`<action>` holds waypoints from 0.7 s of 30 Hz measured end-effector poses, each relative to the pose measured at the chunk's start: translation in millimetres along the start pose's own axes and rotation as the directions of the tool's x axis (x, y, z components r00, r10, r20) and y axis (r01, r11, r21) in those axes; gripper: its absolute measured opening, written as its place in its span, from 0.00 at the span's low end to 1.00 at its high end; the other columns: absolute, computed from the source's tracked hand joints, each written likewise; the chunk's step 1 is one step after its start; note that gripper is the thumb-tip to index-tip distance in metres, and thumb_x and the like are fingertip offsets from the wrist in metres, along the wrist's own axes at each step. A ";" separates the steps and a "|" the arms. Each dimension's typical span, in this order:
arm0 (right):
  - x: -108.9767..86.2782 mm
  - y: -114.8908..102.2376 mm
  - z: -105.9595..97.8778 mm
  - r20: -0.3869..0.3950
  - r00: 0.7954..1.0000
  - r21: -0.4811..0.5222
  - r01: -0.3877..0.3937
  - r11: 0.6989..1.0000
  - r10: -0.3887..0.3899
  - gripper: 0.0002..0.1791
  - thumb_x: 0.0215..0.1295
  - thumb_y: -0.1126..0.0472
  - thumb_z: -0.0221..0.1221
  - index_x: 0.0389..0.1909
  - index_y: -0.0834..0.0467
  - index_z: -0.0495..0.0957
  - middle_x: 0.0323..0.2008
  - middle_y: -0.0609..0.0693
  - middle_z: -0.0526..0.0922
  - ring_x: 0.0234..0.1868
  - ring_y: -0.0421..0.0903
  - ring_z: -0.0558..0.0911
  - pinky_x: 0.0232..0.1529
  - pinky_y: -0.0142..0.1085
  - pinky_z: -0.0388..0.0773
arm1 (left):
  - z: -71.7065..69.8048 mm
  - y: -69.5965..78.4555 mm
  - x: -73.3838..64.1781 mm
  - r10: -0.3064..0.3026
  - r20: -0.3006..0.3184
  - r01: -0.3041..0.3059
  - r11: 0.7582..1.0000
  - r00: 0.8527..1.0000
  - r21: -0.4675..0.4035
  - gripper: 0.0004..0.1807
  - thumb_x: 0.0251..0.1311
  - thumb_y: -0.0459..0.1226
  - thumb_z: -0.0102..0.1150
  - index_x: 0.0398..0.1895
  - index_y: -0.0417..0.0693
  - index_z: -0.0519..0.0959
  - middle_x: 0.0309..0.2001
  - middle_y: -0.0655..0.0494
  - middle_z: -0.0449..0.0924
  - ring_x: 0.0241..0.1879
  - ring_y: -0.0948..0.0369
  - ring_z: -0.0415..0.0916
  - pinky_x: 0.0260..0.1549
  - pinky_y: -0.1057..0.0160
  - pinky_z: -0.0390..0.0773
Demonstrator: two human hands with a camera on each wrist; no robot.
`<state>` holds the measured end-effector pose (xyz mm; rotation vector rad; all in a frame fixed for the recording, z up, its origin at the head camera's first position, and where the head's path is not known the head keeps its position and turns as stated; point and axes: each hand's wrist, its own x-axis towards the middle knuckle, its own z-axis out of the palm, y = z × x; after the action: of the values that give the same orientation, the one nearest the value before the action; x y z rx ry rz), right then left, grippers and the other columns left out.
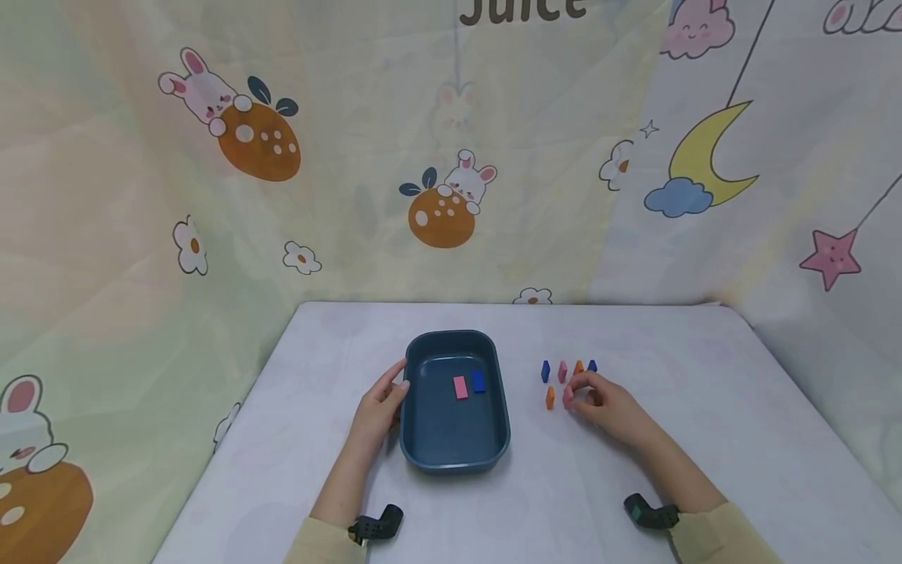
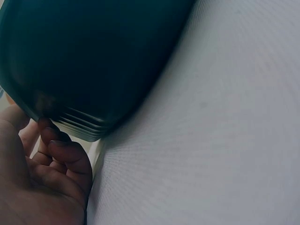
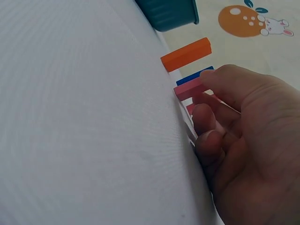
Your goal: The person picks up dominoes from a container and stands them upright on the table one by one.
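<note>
Dark teal tray [image 1: 451, 439] on counter [image 1: 557, 501]: inside, 1 pink block [image 1: 460, 388], 1 blue block [image 1: 478, 381]. Left hand [image 1: 377, 407] holds tray side. Right hand [image 1: 609, 407]: grip narrow, pinching slim straight-edged pink block [image 3: 190, 88].

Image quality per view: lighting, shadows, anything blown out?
Head: bright, even light, faint soft shadow by the tray; left wrist: dim, tray mostly too dark for detail, left hand shaded; right wrist: greyish, right hand shaded, orange block fairly crisp; no blown-out patch in any view.

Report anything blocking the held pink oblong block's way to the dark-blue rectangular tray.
One upright orange oblong block stands between the pink block and the tray; the tray's raised rim lies in between too.
</note>
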<state>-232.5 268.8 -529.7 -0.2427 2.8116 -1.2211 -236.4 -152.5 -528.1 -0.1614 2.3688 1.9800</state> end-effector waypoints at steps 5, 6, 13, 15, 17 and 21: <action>-2.8 -8.8 -3.8 0.005 0.999 0.017 -0.031 0.999 0.031 0.16 0.65 0.57 0.63 0.52 0.47 0.75 0.40 0.51 0.77 0.34 0.47 0.74 0.29 0.33 0.73 | 0.2 0.5 0.2 -0.016 -0.008 0.016 1.000 1.000 0.001 0.22 0.66 0.56 0.57 0.63 0.82 0.72 0.37 0.51 0.74 0.32 0.55 0.73 0.31 0.64 0.75; -3.8 -11.7 -5.3 0.002 0.999 0.019 -0.046 0.999 0.046 0.15 0.65 0.57 0.63 0.52 0.46 0.74 0.39 0.51 0.77 0.33 0.47 0.74 0.29 0.33 0.73 | 0.2 0.6 0.3 -0.016 -0.008 0.016 1.000 1.000 0.003 0.23 0.66 0.56 0.57 0.64 0.81 0.71 0.37 0.51 0.73 0.32 0.55 0.73 0.32 0.63 0.75; -6.0 -29.3 -16.6 -0.056 0.997 0.071 0.052 0.996 -0.049 0.14 0.68 0.56 0.62 0.52 0.49 0.74 0.45 0.52 0.79 0.28 0.45 0.74 0.24 0.33 0.74 | 1.4 1.7 0.2 -0.019 -0.001 0.019 1.000 1.000 -0.014 0.23 0.65 0.56 0.58 0.63 0.80 0.72 0.38 0.51 0.73 0.33 0.55 0.73 0.32 0.64 0.75; -4.0 -33.7 -18.2 -0.045 0.995 0.073 0.087 0.993 -0.084 0.14 0.68 0.55 0.61 0.53 0.49 0.74 0.42 0.53 0.79 0.27 0.45 0.74 0.23 0.32 0.73 | 1.3 1.1 0.7 -0.020 0.000 0.020 1.000 1.000 -0.020 0.23 0.65 0.56 0.58 0.63 0.81 0.72 0.38 0.52 0.73 0.33 0.55 0.73 0.32 0.64 0.75; -0.2 -40.6 -19.2 -0.025 0.994 0.084 0.104 0.991 -0.102 0.14 0.69 0.54 0.61 0.53 0.49 0.75 0.39 0.55 0.81 0.27 0.48 0.75 0.24 0.33 0.74 | 1.1 1.0 0.7 -0.019 0.002 0.019 1.000 1.000 -0.021 0.23 0.65 0.56 0.58 0.64 0.80 0.72 0.38 0.52 0.74 0.32 0.56 0.73 0.32 0.64 0.75; 12.6 -61.6 -19.1 0.057 0.992 0.116 0.106 0.988 -0.113 0.15 0.70 0.53 0.59 0.54 0.50 0.75 0.37 0.58 0.81 0.28 0.57 0.79 0.29 0.38 0.79 | 0.3 1.2 -0.6 -0.007 0.005 0.007 1.000 1.000 -0.005 0.24 0.66 0.55 0.57 0.66 0.77 0.71 0.37 0.52 0.73 0.32 0.56 0.74 0.32 0.63 0.75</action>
<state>-240.0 239.0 -471.6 -0.4262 2.6969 -1.3638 -235.9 -151.9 -526.9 -0.1639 2.3570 1.9816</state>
